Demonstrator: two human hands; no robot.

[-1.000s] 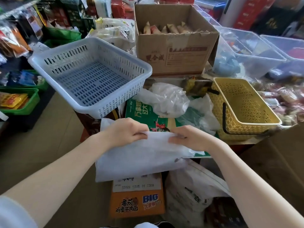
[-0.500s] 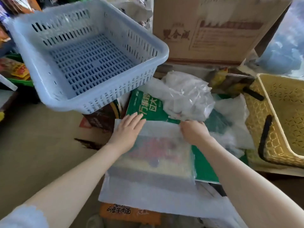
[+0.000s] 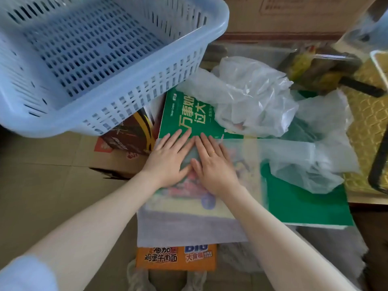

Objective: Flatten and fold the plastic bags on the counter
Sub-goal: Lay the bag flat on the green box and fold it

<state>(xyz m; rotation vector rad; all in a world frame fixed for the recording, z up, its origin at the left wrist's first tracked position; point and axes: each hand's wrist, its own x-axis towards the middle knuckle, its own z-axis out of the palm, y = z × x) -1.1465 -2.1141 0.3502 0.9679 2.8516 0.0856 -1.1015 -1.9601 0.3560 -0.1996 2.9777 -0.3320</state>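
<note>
The blue slatted basket point(image 3: 94, 57) fills the upper left of my view, tilted with its near corner overhanging the green printed board point(image 3: 304, 204) that serves as my working surface on the table. Right of it a crumpled clear bag point(image 3: 252, 95) sits heaped on the board, waiting its turn, and a second loose bag point(image 3: 315, 164) is bunched toward the yellow woven basket point(image 3: 369, 133) at the right edge.

The bag I am working, a translucent plastic bag point(image 3: 189, 223), lies spread across the board's near left part, its lower edge hanging off the front over an orange noodle carton point(image 3: 176, 258). It is thin enough that the board's print shows through it.

My left hand point(image 3: 168, 162) and right hand point(image 3: 212, 164) lie side by side on the bag's upper end, palms down, fingers straight and released, grasping nothing. Index fingers nearly touch. I judge they sit together in the middle so I can sweep outward and push air and creases to the edges; pressing flat also pins the slippery film against the board.

Against half a second ago, the right hand has opened from a curled hold at the bag's top edge and come in beside the left, and the view has closed in and dropped lower. A second ago both hands were gripping the bag in the air.
</note>
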